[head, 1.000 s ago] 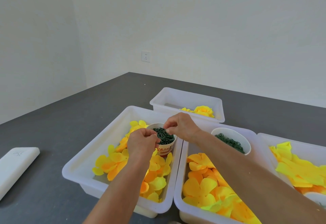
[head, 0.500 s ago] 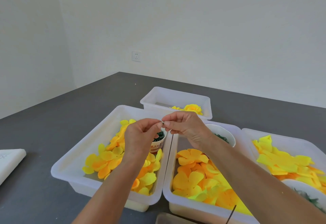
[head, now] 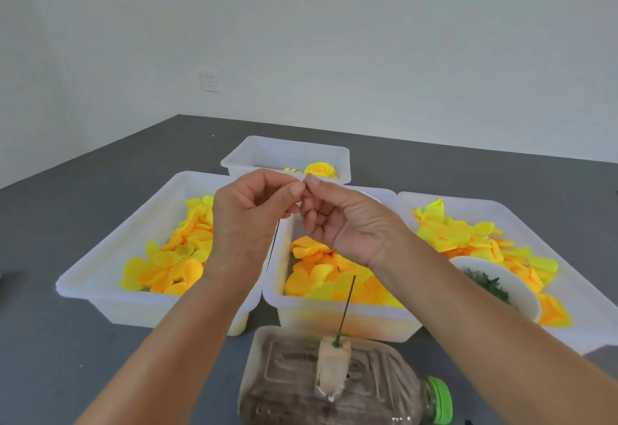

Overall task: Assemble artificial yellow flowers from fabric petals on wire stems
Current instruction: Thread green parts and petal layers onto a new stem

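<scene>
Head view shows the left hand (head: 247, 220) pinching a thin dark wire stem (head: 275, 240) upright above the translucent tubs of soft, rounded fabric petals (head: 174, 257), while the right hand (head: 347, 220) pinches something tiny at its tip. That piece could slip into the tubs.

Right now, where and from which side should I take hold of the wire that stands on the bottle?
Probably pinch the wire stem at its bare upper end, coming from above: it stands nearly upright in the block on the lying bottle, leaning slightly right.
</scene>
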